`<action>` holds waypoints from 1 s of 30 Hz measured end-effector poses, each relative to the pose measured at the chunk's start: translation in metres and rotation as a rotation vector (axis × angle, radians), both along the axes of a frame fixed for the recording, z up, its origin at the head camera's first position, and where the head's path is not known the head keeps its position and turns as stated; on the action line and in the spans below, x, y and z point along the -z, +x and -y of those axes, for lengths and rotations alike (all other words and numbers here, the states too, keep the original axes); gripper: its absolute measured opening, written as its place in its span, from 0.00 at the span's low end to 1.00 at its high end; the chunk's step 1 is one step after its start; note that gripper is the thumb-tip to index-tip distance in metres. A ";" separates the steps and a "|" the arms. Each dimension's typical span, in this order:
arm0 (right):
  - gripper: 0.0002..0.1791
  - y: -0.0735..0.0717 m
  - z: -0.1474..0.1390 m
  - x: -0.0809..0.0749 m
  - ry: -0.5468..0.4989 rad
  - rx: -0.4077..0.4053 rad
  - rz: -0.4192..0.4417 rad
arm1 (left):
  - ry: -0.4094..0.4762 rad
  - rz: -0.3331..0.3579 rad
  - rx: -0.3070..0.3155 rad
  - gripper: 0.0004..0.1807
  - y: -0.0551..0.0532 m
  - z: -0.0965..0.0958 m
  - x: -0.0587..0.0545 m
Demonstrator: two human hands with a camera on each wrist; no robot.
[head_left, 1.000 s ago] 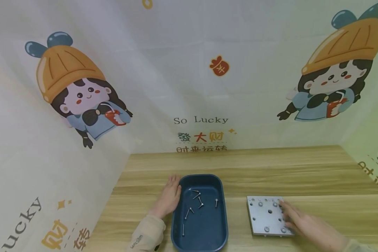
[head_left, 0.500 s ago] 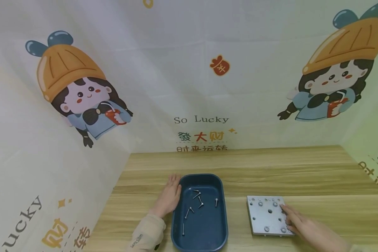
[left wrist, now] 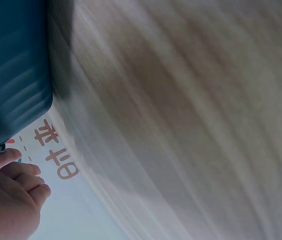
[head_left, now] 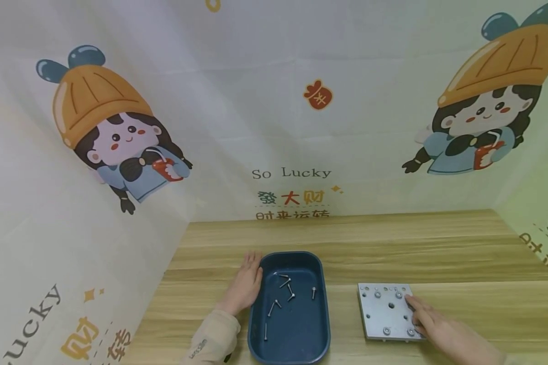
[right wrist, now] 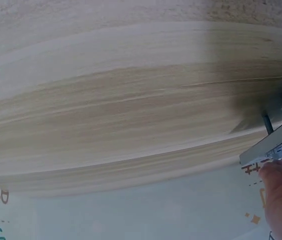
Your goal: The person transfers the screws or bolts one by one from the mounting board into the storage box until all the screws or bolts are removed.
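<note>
In the head view, my left hand [head_left: 245, 287] lies along the left side of a dark blue tray [head_left: 326, 324], its thumb at the rim. The left wrist view shows that hand [left wrist: 16, 190] beside the tray's corner, fingers loosely bent. Several screws [head_left: 290, 290] lie scattered inside the tray. To the right, a square silver metal plate [head_left: 379, 315] with holes and several round screw heads stands slightly raised on screw ends that poke out below. My right hand [head_left: 443, 327] touches the plate's right edge with its fingers; its thumb is hidden.
Both things stand on a wood-grain table [head_left: 347, 238]. A pale cloth backdrop [head_left: 237, 116] with cartoon figures and lettering encloses the back and sides. Between the tray and the plate runs a strip of bare table.
My right hand's fingers have shifted slightly toward me along the plate's right edge and drawn closer together. The left hand, tray, screws and plate have stayed in place.
</note>
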State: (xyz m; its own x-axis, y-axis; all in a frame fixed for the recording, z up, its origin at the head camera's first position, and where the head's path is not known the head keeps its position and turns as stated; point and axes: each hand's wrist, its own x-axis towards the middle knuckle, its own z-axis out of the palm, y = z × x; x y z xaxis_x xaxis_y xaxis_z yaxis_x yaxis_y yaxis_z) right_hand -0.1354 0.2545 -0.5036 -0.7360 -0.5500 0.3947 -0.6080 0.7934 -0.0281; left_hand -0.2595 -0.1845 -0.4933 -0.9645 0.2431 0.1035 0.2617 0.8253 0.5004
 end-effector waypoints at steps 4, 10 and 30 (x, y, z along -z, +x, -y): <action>0.17 0.003 0.000 -0.006 -0.032 0.031 0.035 | 0.003 -0.007 0.003 0.26 -0.002 -0.001 0.001; 0.38 0.003 -0.002 -0.017 -0.076 0.039 0.081 | -0.007 -0.015 0.002 0.26 -0.003 -0.001 0.002; 0.38 -0.034 0.034 -0.072 -0.180 -0.043 0.202 | 0.001 -0.023 0.003 0.26 -0.002 -0.001 0.003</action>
State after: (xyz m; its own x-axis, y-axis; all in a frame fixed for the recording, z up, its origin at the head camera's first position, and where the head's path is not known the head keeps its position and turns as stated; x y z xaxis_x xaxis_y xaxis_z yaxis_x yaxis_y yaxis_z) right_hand -0.1696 0.2201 -0.4316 -0.7870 -0.5169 0.3367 -0.6089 0.7383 -0.2899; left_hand -0.2617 -0.1831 -0.4961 -0.9612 0.2453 0.1263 0.2754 0.8239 0.4953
